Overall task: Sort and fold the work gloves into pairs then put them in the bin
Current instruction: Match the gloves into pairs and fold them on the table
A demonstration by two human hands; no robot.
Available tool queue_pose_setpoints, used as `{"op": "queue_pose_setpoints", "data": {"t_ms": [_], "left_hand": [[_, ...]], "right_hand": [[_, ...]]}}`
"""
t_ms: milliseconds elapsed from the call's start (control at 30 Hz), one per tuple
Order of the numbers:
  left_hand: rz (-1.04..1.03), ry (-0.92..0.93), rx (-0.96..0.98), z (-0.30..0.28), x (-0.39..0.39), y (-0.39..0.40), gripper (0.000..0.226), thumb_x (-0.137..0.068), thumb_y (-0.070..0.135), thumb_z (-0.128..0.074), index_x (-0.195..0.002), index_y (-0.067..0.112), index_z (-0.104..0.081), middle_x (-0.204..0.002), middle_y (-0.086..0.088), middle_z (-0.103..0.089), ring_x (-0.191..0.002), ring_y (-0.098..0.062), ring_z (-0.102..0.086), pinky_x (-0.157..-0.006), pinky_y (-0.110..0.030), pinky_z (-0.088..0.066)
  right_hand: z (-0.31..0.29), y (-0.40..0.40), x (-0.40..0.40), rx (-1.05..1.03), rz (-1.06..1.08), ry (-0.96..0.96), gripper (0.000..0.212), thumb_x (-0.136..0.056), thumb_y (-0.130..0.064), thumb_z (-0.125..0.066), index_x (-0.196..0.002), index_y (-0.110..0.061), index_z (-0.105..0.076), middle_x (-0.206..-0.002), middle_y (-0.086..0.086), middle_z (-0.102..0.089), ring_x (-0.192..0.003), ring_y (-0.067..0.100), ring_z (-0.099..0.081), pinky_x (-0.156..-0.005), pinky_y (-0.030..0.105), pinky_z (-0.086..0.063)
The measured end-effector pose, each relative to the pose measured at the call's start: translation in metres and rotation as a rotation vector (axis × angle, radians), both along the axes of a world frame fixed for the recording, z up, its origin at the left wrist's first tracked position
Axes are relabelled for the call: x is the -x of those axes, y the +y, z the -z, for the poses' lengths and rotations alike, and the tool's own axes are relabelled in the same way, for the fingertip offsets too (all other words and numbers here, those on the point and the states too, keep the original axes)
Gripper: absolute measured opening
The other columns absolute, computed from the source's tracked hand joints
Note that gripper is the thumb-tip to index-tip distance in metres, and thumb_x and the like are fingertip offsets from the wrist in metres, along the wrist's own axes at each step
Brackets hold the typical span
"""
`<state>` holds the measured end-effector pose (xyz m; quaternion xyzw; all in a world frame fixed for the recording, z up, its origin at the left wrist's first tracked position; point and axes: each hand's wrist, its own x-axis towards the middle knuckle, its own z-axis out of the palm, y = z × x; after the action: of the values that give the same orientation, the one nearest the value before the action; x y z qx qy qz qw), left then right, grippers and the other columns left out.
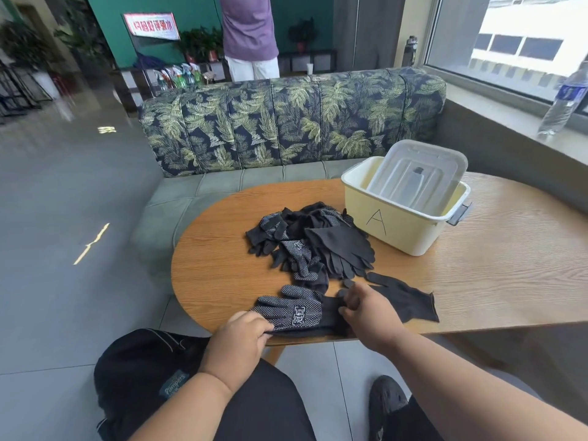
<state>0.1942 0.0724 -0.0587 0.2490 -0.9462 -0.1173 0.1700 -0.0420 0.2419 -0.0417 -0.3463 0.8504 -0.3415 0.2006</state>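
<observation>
A black dotted work glove lies flat at the table's near edge. My left hand pinches its finger end at the left, and my right hand grips its cuff end at the right. A plain black glove lies just right of my right hand. Behind them sits a loose pile of several black gloves, some dotted, some plain. The pale yellow bin, marked "A", stands to the pile's right with its translucent lid propped inside it.
The oval wooden table extends to the right. A leaf-patterned sofa lies beyond it. A water bottle stands on the window ledge at right. A person stands far behind the sofa. A black bag sits by my left knee.
</observation>
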Motion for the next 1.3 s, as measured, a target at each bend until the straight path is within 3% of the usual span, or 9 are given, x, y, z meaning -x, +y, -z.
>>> {"op": "queue_pose_setpoints", "data": {"t_ms": [233, 400, 500, 600, 667, 800, 1000, 1167, 1300], "left_hand": [[0.032, -0.060, -0.058, -0.009, -0.003, 0.002, 0.028, -0.085, 0.029, -0.066, -0.112, 0.033, -0.074, -0.112, 0.023, -0.065, -0.110, -0.004, -0.056, -0.093, -0.021, -0.046], [0.007, 0.039, -0.149, -0.018, 0.000, 0.007, 0.044, -0.087, 0.046, -0.048, -0.123, 0.032, -0.069, -0.127, 0.020, -0.058, -0.123, -0.005, -0.049, -0.107, -0.032, -0.045], [-0.034, -0.125, -0.211, -0.019, 0.010, 0.009, 0.056, -0.100, 0.060, -0.038, -0.154, 0.046, -0.036, -0.164, 0.020, -0.020, -0.151, -0.007, -0.016, -0.126, -0.037, -0.021], [-0.033, -0.434, -0.169, -0.011, 0.015, 0.014, 0.074, -0.094, 0.076, -0.010, -0.159, 0.047, 0.012, -0.166, 0.013, 0.027, -0.155, -0.017, 0.022, -0.127, -0.044, 0.006], [-0.028, -0.513, -0.144, -0.006, 0.013, 0.015, 0.087, -0.080, 0.082, 0.006, -0.158, 0.045, 0.017, -0.164, 0.009, 0.033, -0.153, -0.023, 0.030, -0.126, -0.047, 0.012], [-0.062, -0.452, -0.213, -0.015, 0.017, 0.009, 0.078, -0.094, 0.079, -0.019, -0.161, 0.046, 0.005, -0.169, 0.012, 0.019, -0.155, -0.019, 0.025, -0.127, -0.046, 0.009], [-0.170, -0.178, -0.147, -0.028, 0.063, -0.007, 0.052, -0.103, 0.055, -0.036, -0.146, 0.029, -0.052, -0.146, 0.007, -0.051, -0.136, -0.017, -0.037, -0.115, -0.036, -0.032], [-0.224, -0.310, -0.128, -0.028, 0.094, -0.016, 0.044, -0.098, 0.053, -0.051, -0.132, 0.027, -0.062, -0.132, 0.000, -0.054, -0.124, -0.024, -0.045, -0.106, -0.039, -0.041], [-0.239, -0.179, -0.267, -0.027, 0.102, -0.015, 0.029, -0.095, 0.039, -0.065, -0.118, 0.023, -0.070, -0.123, 0.000, -0.060, -0.119, -0.024, -0.052, -0.103, -0.037, -0.045]], "right_hand": [[-0.001, 0.006, -0.006, -0.024, -0.096, 0.075, 0.026, -0.080, -0.020, -0.071, -0.088, -0.034, -0.051, -0.086, -0.009, -0.060, -0.080, 0.012, -0.058, -0.072, 0.030, -0.049], [0.002, 0.004, -0.011, -0.007, -0.162, 0.293, 0.029, -0.076, -0.043, -0.066, -0.105, -0.040, -0.062, -0.104, -0.011, -0.048, -0.100, 0.018, -0.050, -0.090, 0.034, -0.047], [0.001, 0.002, -0.016, -0.147, -0.264, 0.411, 0.056, -0.073, -0.067, -0.060, -0.126, -0.051, -0.060, -0.129, -0.009, -0.048, -0.119, 0.023, -0.045, -0.103, 0.038, -0.039], [-0.002, 0.003, -0.020, -0.264, -0.389, 0.477, 0.071, -0.077, -0.070, -0.062, -0.144, -0.052, -0.048, -0.149, -0.008, -0.041, -0.137, 0.027, -0.036, -0.112, 0.042, -0.031], [-0.002, 0.005, -0.022, -0.280, -0.413, 0.489, 0.073, -0.080, -0.067, -0.063, -0.149, -0.051, -0.043, -0.156, -0.008, -0.036, -0.144, 0.027, -0.031, -0.115, 0.043, -0.028], [-0.005, 0.005, -0.022, -0.235, -0.399, 0.451, 0.076, -0.075, -0.077, -0.059, -0.146, -0.052, -0.047, -0.155, -0.008, -0.037, -0.145, 0.023, -0.028, -0.118, 0.043, -0.024], [-0.005, -0.010, -0.020, -0.189, -0.293, 0.370, 0.053, -0.093, -0.072, -0.044, -0.139, -0.048, -0.056, -0.144, -0.010, -0.047, -0.136, 0.023, -0.037, -0.114, 0.043, -0.027], [-0.001, -0.014, -0.017, -0.214, -0.260, 0.360, 0.038, -0.099, -0.059, -0.046, -0.134, -0.049, -0.059, -0.132, -0.011, -0.051, -0.128, 0.023, -0.041, -0.109, 0.040, -0.030], [-0.002, -0.016, -0.015, -0.232, -0.259, 0.379, 0.038, -0.097, -0.052, -0.054, -0.135, -0.050, -0.058, -0.130, -0.009, -0.051, -0.124, 0.025, -0.042, -0.106, 0.040, -0.031]]}}
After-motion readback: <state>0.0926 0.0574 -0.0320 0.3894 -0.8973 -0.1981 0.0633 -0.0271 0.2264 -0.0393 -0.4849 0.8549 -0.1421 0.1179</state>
